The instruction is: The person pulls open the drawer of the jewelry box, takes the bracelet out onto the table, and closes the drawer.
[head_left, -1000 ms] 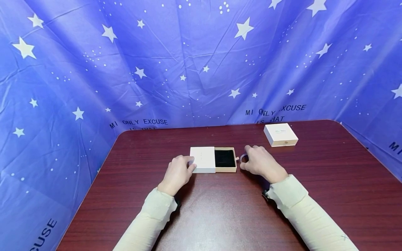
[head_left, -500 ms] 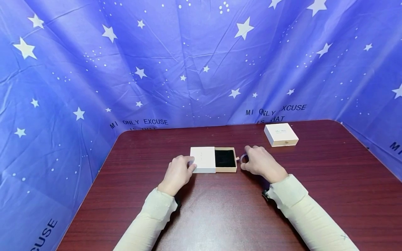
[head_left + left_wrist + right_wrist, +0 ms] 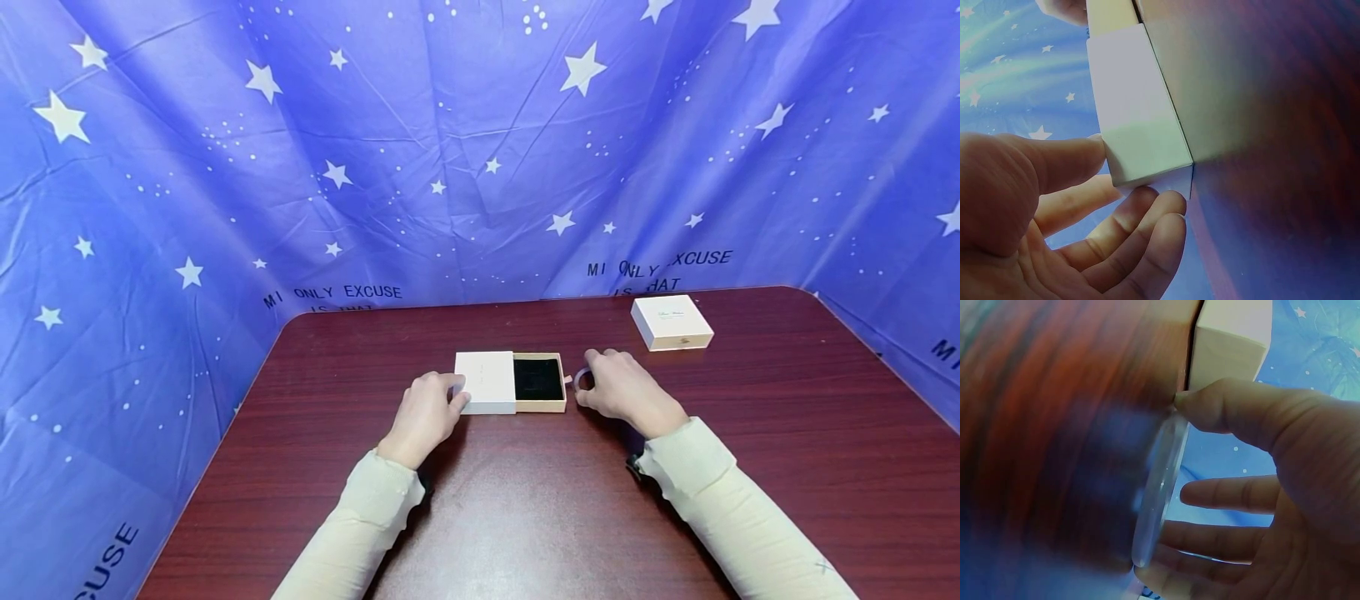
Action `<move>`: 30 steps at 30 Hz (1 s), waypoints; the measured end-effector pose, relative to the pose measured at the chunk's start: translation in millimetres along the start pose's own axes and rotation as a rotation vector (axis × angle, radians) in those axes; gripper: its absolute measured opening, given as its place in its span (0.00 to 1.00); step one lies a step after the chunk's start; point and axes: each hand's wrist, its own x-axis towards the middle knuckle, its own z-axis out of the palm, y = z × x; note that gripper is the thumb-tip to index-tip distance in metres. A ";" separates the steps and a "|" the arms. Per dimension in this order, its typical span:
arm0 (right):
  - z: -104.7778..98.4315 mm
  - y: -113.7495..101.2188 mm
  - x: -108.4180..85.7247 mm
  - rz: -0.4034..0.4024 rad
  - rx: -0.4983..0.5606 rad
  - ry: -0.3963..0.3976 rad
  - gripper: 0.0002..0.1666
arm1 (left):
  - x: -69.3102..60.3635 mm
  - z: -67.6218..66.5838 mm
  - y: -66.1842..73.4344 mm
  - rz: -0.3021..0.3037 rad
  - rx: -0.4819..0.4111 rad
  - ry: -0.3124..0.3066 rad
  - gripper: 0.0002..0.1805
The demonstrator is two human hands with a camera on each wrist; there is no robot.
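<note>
- Change: next to none over the last second; both hands and everything on the dark red wood-grain table [image 3: 510, 525] keep their places, bar a slight shift of the head view; reads as a steady hold, with the box part-open.
- Left hand [image 3: 423, 410]: thumb and fingers close together, gripping the far-left end of the white card outer cover [image 3: 483, 371].
- Cream card drawer [image 3: 540, 407]: sticks out of the cover's right side; black padded insert [image 3: 537, 379] inside; small pink pull tab [image 3: 567, 380] on its end.
- Right hand [image 3: 622, 387]: fingers spread fairly wide, thumb at one end and a fingertip at the other, holding the translucent pale-lavender ring [image 3: 1159, 487] between; ring is just beside the tab; touching it or not, can't tell.
- Second white square box [image 3: 671, 321]: closed, at back right, apart from both hands.
- View differences: left wrist shows the fingers curled against the cover's end, hidden from above; right wrist shows the ring edge-on, low by the table, while head mostly loses it behind the hand; only head shows the insert.
</note>
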 end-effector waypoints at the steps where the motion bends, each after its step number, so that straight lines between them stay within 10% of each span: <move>1: -0.2 0.1 -0.1 0.001 0.000 0.000 0.20 | 0.2 0.2 0.0 0.000 0.000 0.000 0.16; 20: -3.4 0.2 -0.6 0.061 -0.015 -0.072 0.28 | 0.2 0.4 -0.5 0.004 0.000 0.003 0.16; 30: -9.3 -1.4 0.6 0.034 -0.005 0.036 0.23 | -0.2 0.3 -0.1 0.002 0.005 0.004 0.15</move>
